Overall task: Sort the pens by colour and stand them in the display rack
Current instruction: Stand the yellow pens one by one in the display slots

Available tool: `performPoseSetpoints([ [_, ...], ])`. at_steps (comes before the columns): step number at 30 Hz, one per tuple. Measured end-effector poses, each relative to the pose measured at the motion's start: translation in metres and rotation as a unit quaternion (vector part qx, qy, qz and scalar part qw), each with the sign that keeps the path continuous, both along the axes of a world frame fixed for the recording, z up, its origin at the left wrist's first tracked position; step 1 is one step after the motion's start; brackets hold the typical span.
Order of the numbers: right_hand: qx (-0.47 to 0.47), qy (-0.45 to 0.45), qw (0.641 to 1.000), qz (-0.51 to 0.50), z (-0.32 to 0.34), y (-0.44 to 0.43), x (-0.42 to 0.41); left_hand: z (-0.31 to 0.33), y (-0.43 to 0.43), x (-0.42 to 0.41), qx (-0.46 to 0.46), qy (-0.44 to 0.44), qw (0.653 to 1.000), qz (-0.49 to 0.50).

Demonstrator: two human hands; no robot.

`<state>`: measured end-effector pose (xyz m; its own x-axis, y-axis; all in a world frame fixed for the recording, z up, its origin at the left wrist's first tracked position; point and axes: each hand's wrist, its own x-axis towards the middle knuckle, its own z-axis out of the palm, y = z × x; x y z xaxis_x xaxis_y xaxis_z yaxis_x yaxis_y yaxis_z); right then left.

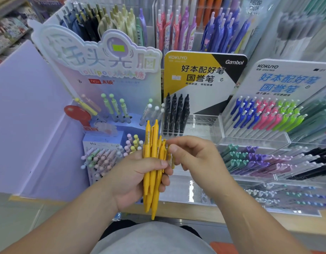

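My left hand (138,178) grips a bundle of several yellow pens (152,143), held upright in front of the shelf. My right hand (197,156) pinches one yellow pen (171,158) at the right side of the bundle, between thumb and forefinger. Behind them stands a clear display rack (204,123) with rows of holes under a yellow and black card. Several black pens (176,114) stand in its left part; the holes to their right hold nothing.
A pastel lollipop-pen stand (107,154) sits to the left. On the right, tiered clear racks hold blue, pink and green pens (264,116), and lower down teal, purple and black pens (264,162). More pens fill the racks behind. The wooden shelf edge (250,217) runs below.
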<state>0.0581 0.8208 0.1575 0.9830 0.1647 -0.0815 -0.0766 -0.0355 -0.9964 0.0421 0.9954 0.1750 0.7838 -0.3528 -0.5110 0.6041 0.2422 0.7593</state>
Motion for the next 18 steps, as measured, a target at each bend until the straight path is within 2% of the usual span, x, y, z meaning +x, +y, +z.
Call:
performPoseSetpoints([
  [7,-0.024,0.061,0.998,0.025,0.005,-0.001,0.001,-0.005,-0.007,0.001,0.052,-0.019,0.998,-0.022],
  [10,-0.006,0.069,0.998,0.001,0.008,-0.005,0.003,-0.005,-0.009,0.002,0.057,-0.022,0.998,-0.026],
  [14,0.067,0.104,0.992,-0.015,0.008,-0.012,0.004,-0.004,-0.008,0.005,0.058,-0.019,0.998,-0.027],
  [16,0.124,0.123,0.984,0.016,0.004,-0.017,0.004,-0.002,-0.009,0.006,0.049,-0.012,0.999,-0.02],
  [18,0.14,0.122,0.981,0.053,0.002,-0.021,0.003,-0.002,-0.01,0.006,0.039,-0.004,0.999,-0.015],
])
